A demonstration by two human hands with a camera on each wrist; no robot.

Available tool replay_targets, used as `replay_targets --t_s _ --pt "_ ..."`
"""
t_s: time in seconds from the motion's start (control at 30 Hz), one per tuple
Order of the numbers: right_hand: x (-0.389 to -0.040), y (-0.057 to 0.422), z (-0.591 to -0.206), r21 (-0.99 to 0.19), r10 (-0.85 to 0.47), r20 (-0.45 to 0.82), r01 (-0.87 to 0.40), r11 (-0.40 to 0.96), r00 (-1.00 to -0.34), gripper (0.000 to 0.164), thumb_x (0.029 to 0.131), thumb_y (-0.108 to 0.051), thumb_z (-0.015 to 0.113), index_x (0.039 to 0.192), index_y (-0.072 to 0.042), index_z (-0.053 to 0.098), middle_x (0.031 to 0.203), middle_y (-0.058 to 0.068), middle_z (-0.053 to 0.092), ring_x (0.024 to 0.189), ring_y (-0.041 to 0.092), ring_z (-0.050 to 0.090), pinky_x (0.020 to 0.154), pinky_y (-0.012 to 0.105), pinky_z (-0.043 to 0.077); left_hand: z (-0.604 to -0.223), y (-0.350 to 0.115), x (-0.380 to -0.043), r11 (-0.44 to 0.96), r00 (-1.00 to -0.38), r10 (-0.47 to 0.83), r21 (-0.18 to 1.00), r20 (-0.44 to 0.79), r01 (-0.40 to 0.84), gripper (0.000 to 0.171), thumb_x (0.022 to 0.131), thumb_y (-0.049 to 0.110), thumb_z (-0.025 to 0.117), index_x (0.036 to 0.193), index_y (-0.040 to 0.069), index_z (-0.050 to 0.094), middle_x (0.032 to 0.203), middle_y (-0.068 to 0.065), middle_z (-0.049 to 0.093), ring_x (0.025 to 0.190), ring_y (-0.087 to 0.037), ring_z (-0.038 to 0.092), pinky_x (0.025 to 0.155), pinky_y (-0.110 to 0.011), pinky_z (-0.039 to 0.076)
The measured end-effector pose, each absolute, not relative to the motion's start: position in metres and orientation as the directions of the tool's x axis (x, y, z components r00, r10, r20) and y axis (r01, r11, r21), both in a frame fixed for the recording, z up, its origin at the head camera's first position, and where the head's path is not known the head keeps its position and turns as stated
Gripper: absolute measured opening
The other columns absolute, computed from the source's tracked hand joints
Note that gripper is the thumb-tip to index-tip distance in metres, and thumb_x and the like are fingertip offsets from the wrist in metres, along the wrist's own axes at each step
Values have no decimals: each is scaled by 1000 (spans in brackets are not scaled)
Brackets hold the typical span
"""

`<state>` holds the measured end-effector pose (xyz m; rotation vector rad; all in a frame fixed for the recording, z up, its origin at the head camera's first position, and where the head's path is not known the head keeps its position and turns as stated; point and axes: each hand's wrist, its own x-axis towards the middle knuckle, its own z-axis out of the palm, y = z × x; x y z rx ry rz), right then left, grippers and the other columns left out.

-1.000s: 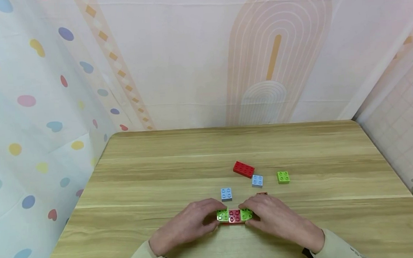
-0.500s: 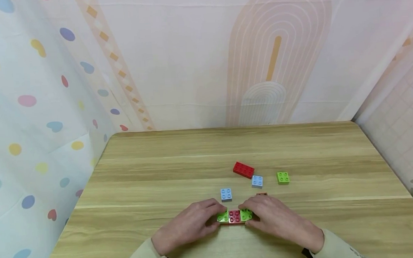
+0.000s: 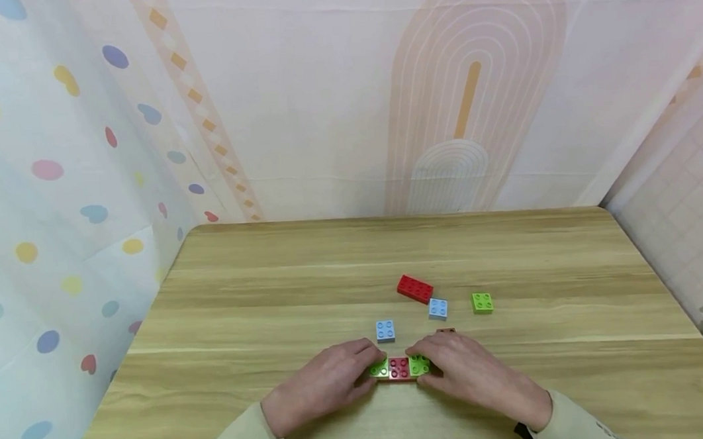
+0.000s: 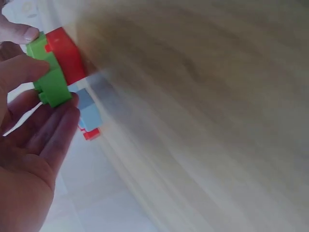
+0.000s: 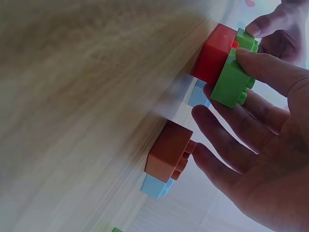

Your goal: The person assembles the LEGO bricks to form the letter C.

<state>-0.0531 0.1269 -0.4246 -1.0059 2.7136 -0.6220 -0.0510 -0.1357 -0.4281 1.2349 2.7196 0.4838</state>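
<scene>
A red brick [image 3: 399, 369] lies near the front of the table, with a green brick [image 3: 379, 368] on its left end and another green brick [image 3: 419, 365] on its right end. Red studs show between the two. My left hand [image 3: 327, 385] pinches the left green brick between thumb and fingers. On the other end, my right hand [image 3: 463, 367] pinches the right green brick [image 5: 231, 81] the same way. Behind the right hand sits a brown brick [image 5: 168, 151], mostly hidden in the head view; the right hand's outer fingertips come right up to its studs in the right wrist view.
One light blue brick [image 3: 385, 331] sits just beyond the hands. Farther back, a second light blue brick [image 3: 438, 308] is close to a long red brick [image 3: 415, 289]. A loose green brick [image 3: 482, 303] lies to their right on the wooden table [image 3: 270, 270].
My left hand has shifted slightly to the right, and its fingers cover more of the left green brick. The right hand and the loose bricks stay where they were.
</scene>
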Motion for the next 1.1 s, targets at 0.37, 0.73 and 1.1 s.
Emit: replay_targets --t_s 0.37,0.73,1.1 --pt "-51 132 -426 -460 -651 5 -580 672 -759 48 90 -27 83 132 -10 68 127 2 71 116 21 65 100 47 54 -431 -138 -52 625 -723 691 492 13 606 28 93 14 78 119 14 67 110 7 68 92 -2 60 84 -23 55" --pt "-52 162 -425 -580 -604 23 -502 641 -797 52 94 -32 78 139 -10 63 143 4 63 133 27 57 108 51 48 -435 -143 -56 646 -767 637 600 -82 472 45 91 21 82 131 11 65 128 -1 69 116 -11 64 101 -35 54" --pt "-63 180 -428 -614 -577 10 -460 642 -817 55 92 -23 80 140 -5 61 139 11 64 128 31 60 106 52 50 -439 -147 -61 587 -761 641 704 -103 400 43 90 20 82 130 11 68 124 -2 72 113 -12 65 99 -34 55"
